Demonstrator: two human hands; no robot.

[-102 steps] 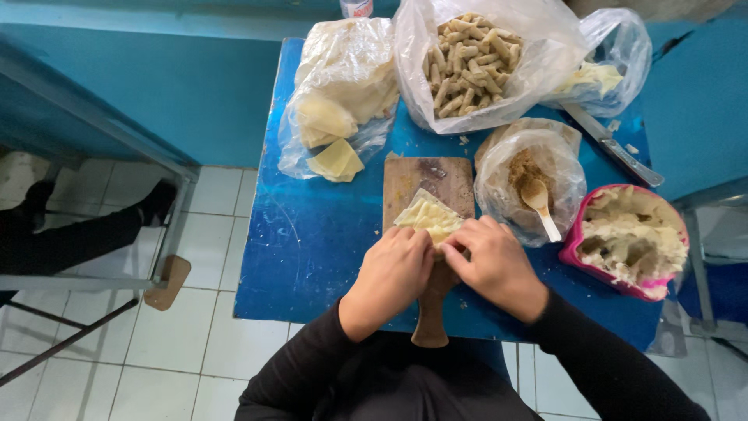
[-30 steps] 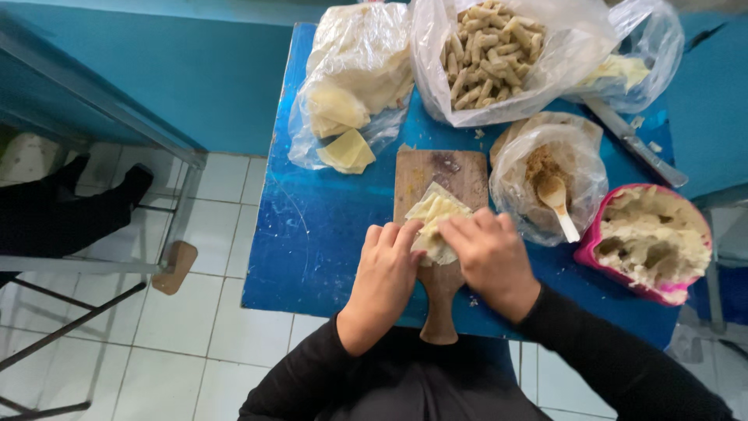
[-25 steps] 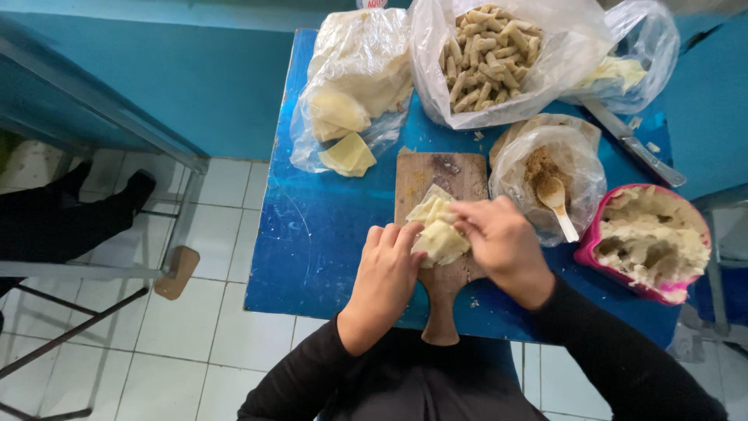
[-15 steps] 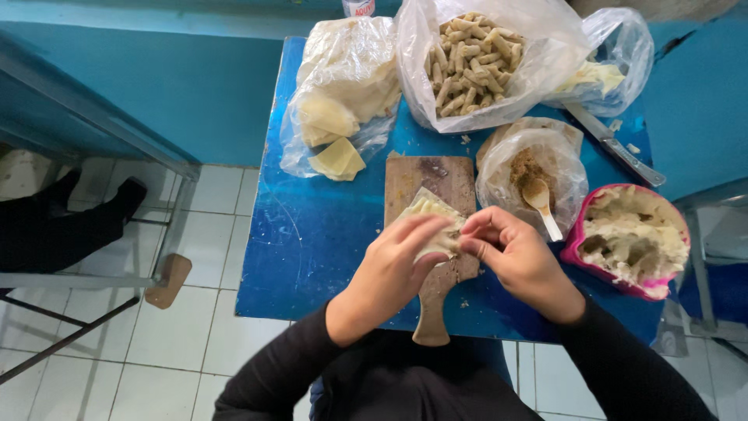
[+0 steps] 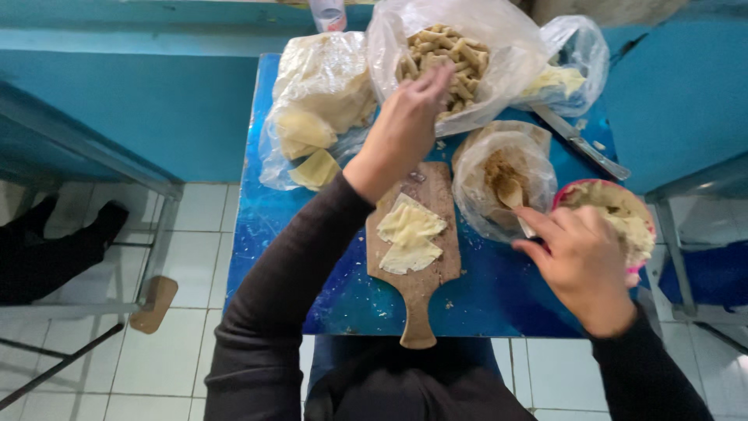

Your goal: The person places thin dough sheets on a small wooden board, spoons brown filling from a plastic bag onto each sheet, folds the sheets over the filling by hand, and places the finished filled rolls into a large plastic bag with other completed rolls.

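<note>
Overhead, a person works at a blue table, each hand reaching into a different container of food.

Their left hand stretches forward into a clear bag of rolled pieces, fingers curled; whether it grips one cannot be told. Their right hand pinches the handle of a wooden spoon standing in a bag of brown filling. Two pale wrappers lie on a wooden board between the arms.

I see a blue table set against a teal wall, white floor tiles below, and a metal-framed bench left.
</note>
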